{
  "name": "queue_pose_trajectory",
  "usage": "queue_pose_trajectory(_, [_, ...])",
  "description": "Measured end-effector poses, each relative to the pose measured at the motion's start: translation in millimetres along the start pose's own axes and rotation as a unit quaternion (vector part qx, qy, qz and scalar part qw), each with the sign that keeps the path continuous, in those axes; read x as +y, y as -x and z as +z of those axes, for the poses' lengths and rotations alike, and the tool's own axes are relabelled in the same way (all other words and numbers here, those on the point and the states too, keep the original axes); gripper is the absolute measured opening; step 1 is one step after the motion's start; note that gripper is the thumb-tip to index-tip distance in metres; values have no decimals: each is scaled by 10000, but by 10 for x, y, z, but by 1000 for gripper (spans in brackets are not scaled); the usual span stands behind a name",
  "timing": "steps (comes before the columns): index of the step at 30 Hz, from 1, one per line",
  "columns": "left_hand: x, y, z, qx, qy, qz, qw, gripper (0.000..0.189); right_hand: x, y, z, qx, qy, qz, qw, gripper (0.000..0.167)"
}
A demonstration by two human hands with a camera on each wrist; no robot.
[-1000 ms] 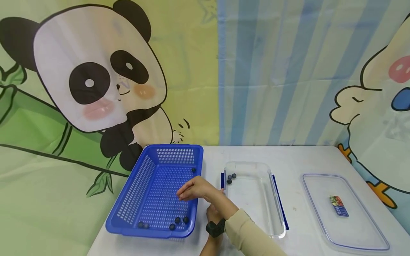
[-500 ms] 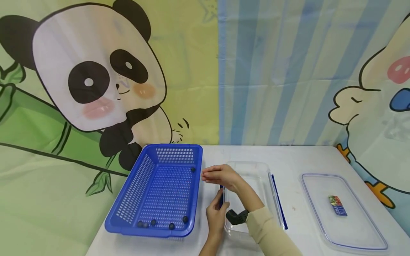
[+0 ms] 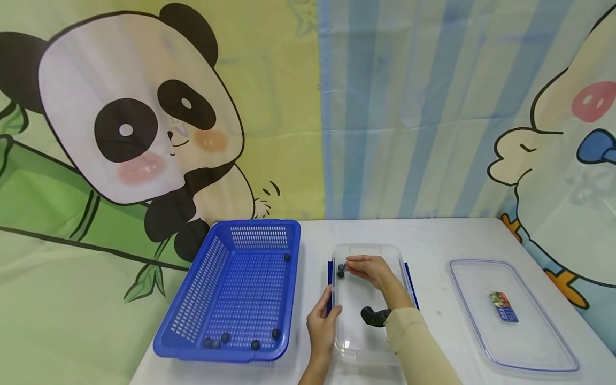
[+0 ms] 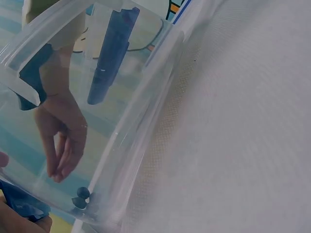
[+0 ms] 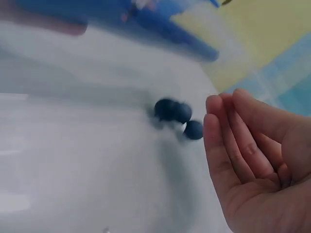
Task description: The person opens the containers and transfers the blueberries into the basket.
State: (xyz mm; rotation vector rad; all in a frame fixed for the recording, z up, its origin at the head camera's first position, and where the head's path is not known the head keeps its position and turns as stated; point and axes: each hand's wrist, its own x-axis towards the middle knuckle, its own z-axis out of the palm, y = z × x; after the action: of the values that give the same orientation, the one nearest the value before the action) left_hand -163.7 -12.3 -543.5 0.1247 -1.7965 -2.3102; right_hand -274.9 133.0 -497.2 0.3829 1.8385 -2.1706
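Note:
A clear plastic food container [image 3: 368, 342] with blue side clips stands mid-table. My left hand [image 3: 321, 329] grips its left wall beside the blue clip [image 3: 329, 272]. Over the container's far left part is my right hand [image 3: 372, 270], its fingertips drawn together. Whether a berry sits between them is hidden. Close by the fingertips, three blueberries [image 5: 182, 112] lie in the container's corner in the right wrist view. To the left is a blue mesh basket [image 3: 163, 345] holding several blueberries [image 3: 255, 345], most near its front edge and one at the far right.
A clear lid [image 3: 520, 353] with a bluish rim and a colourful label [image 3: 503, 306] lies flat on the white table [image 3: 433, 363] at the right. A printed cloth backdrop [image 3: 385, 107] rises directly behind the table.
My right hand has moved from above the basket to the right, over the container. One blueberry in the basket has shifted left. My left hand stays at the container's left side.

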Motion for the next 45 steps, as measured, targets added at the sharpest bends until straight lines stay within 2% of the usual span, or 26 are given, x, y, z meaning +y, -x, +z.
queue_pose_trajectory(4, [10,11,0,-14,-10,-26,10000,51,149,-89,-50,161,175,156,9996,28])
queue_pose_trajectory(12, [9,-2,8,5,-33,-33,10000,50,294,-173,-71,140,153,371,9991,26])
queue_pose_trajectory(34, [-7,-13,1,44,-37,-120,9999,49,336,-191,21,-202,648,228,9974,25])
queue_pose_trajectory(45, [-11,-9,-3,46,-79,-166,9998,50,329,-192,28,-135,792,257,9964,24])
